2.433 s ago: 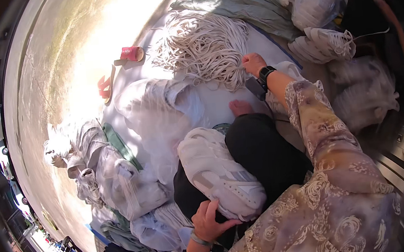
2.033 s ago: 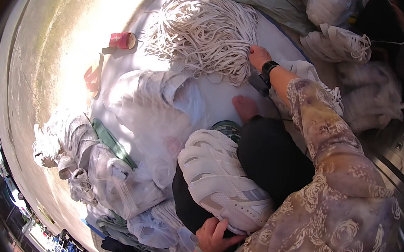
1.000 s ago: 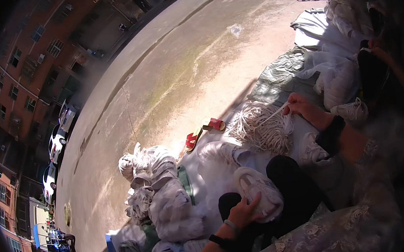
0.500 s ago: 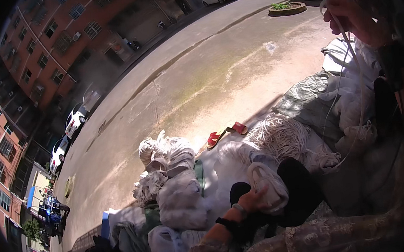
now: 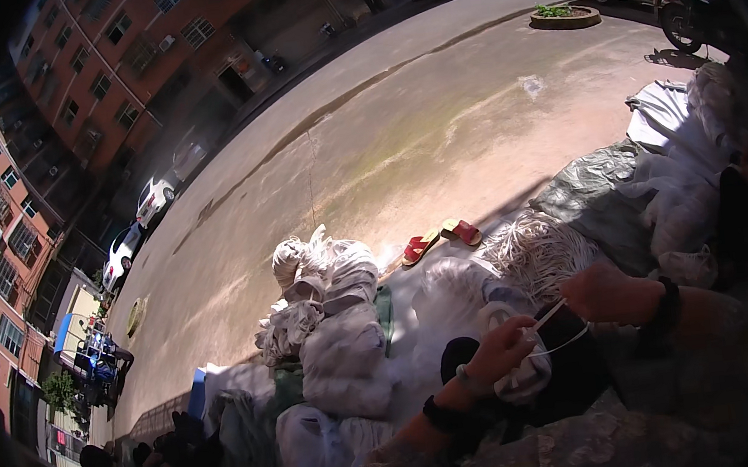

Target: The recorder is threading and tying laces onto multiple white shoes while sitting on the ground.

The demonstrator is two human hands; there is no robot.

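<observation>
Holding a pale lace [image 5: 551, 312] in a short, straight stretch between our left hand [image 5: 496, 354] and our right hand [image 5: 615, 293], we work just above a light-coloured shoe [image 5: 524, 384], which rests on our dark-clad lap [image 5: 581, 383]. On the left, our grip appears to pinch the lace between thumb and fingers, right over the shoe; on the right, our fingers are curled closed on its other end. A thin loop of lace hangs below the stretch, arching away from the shoe. We judge the step in hand to be handling this lace at the shoe; whether it passes through any eyelet, we cannot tell. To us, the next move calls for a steady pinch and a loop kept free of snags. Beyond lie the heaped laces [image 5: 540, 251], near a pair of red slippers [image 5: 420, 247].
</observation>
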